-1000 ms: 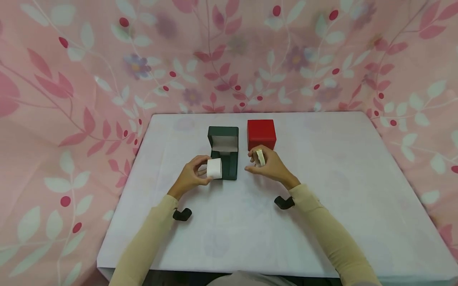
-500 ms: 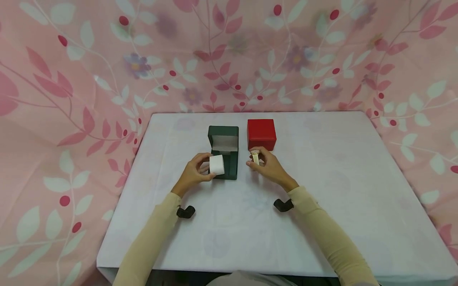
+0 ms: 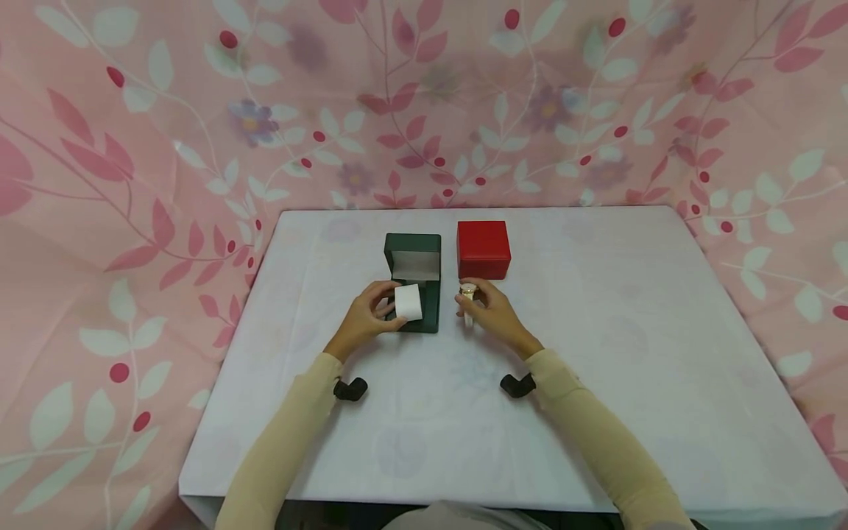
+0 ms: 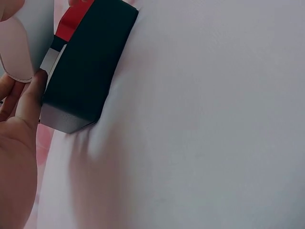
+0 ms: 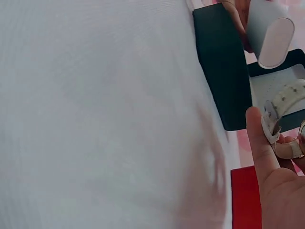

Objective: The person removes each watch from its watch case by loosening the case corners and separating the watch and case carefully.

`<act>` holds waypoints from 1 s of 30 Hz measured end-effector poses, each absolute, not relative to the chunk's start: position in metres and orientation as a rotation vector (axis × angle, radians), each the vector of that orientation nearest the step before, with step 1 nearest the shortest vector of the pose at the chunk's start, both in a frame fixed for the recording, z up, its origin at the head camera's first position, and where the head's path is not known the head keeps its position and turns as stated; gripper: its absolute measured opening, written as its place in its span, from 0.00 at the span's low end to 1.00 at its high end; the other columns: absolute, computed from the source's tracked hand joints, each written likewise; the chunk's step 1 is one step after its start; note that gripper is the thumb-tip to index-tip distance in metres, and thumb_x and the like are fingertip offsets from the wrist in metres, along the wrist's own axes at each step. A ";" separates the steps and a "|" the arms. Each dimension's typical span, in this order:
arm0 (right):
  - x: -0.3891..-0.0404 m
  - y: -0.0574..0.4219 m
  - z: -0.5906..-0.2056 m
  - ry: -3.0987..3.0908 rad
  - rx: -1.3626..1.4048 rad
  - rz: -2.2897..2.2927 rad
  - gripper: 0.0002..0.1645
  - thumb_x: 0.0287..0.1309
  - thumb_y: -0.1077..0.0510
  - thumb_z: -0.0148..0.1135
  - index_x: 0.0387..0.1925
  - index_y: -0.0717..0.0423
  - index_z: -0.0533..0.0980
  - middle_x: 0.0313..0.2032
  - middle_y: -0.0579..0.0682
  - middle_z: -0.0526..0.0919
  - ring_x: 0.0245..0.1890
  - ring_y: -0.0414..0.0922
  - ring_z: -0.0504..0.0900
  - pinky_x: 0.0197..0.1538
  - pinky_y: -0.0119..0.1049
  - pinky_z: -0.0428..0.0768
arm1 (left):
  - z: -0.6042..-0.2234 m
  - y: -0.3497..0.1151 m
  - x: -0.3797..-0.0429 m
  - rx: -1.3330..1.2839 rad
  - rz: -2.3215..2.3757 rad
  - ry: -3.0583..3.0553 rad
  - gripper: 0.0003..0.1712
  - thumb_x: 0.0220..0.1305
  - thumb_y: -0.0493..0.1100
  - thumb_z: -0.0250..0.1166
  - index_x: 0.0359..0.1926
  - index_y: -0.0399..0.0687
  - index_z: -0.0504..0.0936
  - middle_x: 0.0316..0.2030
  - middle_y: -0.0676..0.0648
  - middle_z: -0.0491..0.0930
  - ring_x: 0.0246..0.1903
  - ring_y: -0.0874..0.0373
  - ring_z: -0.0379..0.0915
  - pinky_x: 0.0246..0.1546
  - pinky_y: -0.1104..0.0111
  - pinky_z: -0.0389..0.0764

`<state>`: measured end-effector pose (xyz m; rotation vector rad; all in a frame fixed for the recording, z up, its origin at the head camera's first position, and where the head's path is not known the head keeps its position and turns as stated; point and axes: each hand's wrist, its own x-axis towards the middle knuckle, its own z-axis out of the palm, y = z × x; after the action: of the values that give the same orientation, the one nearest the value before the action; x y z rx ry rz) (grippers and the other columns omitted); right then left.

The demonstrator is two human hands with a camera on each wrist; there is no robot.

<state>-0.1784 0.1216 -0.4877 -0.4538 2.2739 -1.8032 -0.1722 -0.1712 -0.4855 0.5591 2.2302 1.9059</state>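
Observation:
My left hand (image 3: 361, 318) pinches a white watch cushion (image 3: 408, 302) between thumb and fingers, over the front of the open dark green watch box (image 3: 431, 303). The cushion has a flat oval end, seen in the right wrist view beside the box. In my right hand (image 3: 495, 315) is a wristwatch (image 3: 468, 291) with a gold-toned case and a pale strap (image 5: 288, 98), which hangs in a curved loop. That hand is to the right of the green box and just in front of the shut red box (image 3: 483, 250).
A white cloth covers the table (image 3: 596, 353). Pink floral fabric (image 3: 424, 103) hangs behind it and on both sides. The green box's lid (image 3: 413, 254) stands up at the back, showing a pale lining. A black wrist mount (image 3: 350, 389) sits at each cuff.
The left hand has carried the cushion right and slightly up, over the green box. The right hand has turned the watch more upright and drawn slightly back from the red box.

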 end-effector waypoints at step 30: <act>-0.226 0.095 -0.540 2.470 -0.446 -1.693 0.25 0.69 0.55 0.58 0.64 0.58 0.71 0.50 0.54 0.77 0.49 0.47 0.79 0.58 0.41 0.75 | -0.516 -0.178 -0.204 0.749 1.545 2.501 0.38 0.45 0.42 0.80 0.60 0.52 0.76 0.58 0.52 0.71 0.61 0.57 0.65 0.67 0.59 0.62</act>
<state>-0.2261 0.0945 -0.5397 -0.4461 2.4696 -1.6928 -0.2040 -0.1781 -0.5164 0.7487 2.5009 1.5450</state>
